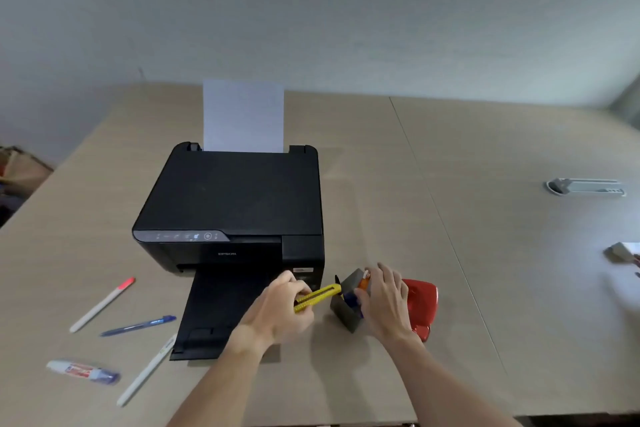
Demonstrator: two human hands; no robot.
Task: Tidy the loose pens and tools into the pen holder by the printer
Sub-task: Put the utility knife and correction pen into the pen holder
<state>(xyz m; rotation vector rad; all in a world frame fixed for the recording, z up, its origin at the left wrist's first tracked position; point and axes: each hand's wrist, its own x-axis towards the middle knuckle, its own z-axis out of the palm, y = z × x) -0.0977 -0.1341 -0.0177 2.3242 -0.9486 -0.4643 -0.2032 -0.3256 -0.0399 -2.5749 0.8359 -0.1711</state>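
Left hand (280, 308) gripping yellow cutter (318, 297), tip at pen holder (346, 305) rim, right hand (386, 302) steadying it

pen holder (347, 305) right of printer (232, 204) (pens (138, 325) left)

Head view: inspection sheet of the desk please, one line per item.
Surface: beige wood-grain desk, seam running front to back.
Job's things: dark grey pen holder tilted, right of black printer; yellow utility knife at its mouth; white pen with pink cap, blue pen, another white pen and correction tube lie loose to the left.
Clutter: red hole punch.
Grip: left hand pinches the knife; right hand steadies the holder.
Cables: nothing seen.
Surroundings: plain wall; grey cable port.
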